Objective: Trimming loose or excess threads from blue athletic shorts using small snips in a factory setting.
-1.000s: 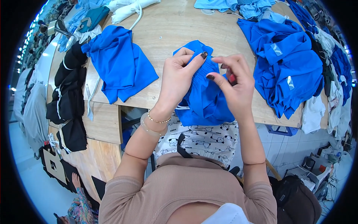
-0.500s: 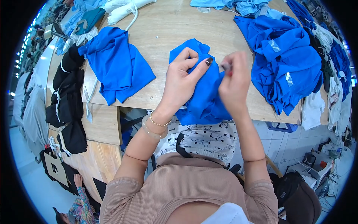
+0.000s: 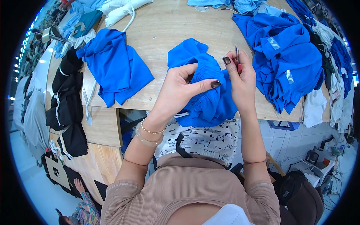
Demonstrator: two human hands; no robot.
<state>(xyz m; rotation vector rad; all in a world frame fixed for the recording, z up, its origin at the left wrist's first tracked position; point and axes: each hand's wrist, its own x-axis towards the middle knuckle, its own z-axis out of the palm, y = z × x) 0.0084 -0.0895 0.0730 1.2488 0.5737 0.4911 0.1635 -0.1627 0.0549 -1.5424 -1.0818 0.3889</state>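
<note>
A bright blue garment with a gathered elastic band hangs over the near table edge in front of me. My left hand is closed on the band, fingers tucked into the cloth and thumb lying across it. A white cord end shows under that hand. In my right hand is a small pair of thread snips with a red part and a thin dark blade pointing up. That hand is just right of the garment, apart from the band.
Another blue garment lies flat on the wooden table to the left. At the right is a pile of blue garments. Tied black bundles line the left side. A person's hand shows at lower left.
My right hand has turned and moved slightly right, bringing the snips into clear view. The elastic band is now spread open over my left hand, whose thumb has shifted lower.
</note>
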